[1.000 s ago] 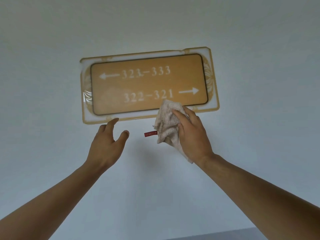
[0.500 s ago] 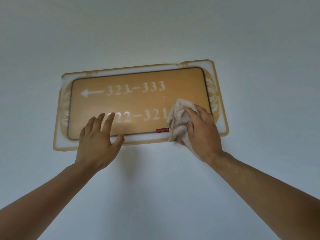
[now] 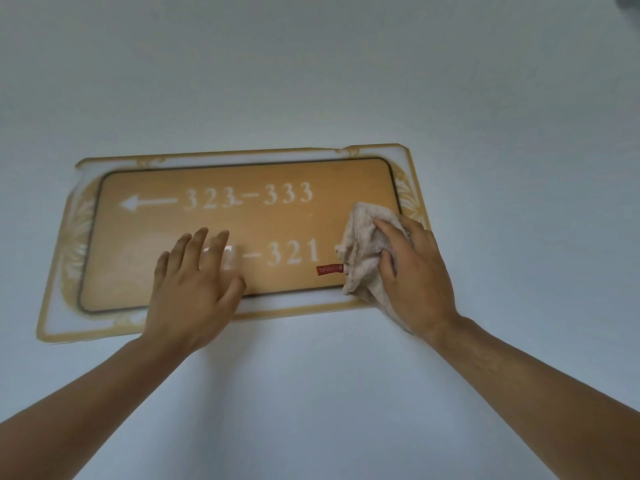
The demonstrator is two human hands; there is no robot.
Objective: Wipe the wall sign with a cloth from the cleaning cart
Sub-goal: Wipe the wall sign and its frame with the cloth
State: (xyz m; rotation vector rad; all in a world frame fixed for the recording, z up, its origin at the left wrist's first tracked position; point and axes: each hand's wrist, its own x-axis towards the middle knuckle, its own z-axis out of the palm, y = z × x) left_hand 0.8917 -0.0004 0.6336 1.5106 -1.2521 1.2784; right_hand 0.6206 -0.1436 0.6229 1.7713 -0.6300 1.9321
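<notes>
A tan wall sign with a gold and white ornate border hangs on the pale wall; it reads 323-333 with a left arrow and, below, digits ending in 321. My right hand presses a bunched beige cloth with a small red tag against the sign's lower right part, covering the right arrow. My left hand lies flat, fingers spread, on the sign's lower middle and hides the first digits of the lower row.
Plain pale wall surrounds the sign on all sides. A dark blurred shape shows at the top right corner.
My left hand rose from below the sign and now rests flat on its face. My right hand moved the cloth up from the lower border onto the sign's right part.
</notes>
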